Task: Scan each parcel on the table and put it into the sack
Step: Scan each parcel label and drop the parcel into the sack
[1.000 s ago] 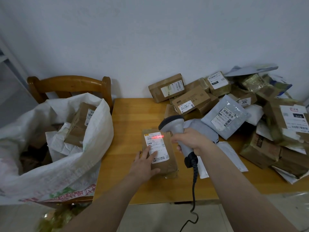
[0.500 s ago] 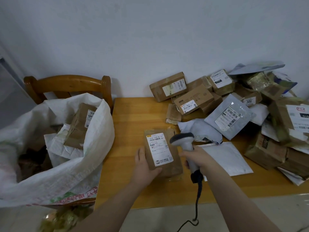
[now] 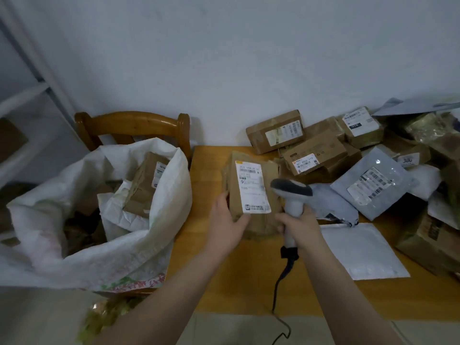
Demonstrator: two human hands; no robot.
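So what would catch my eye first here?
At the centre, the left hand grips a white-labelled brown parcel, while the right hand holds a grey scanner beside it. A white sack gapes on the left; a heap of parcels crowds the right of the table.

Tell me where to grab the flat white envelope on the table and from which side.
Take the white envelope by its near edge, coming from the front of the table. It lies flat, so a thumb probably has to slip under that free edge; the grey bag lies at its far edge and a brown box crowds its right side.
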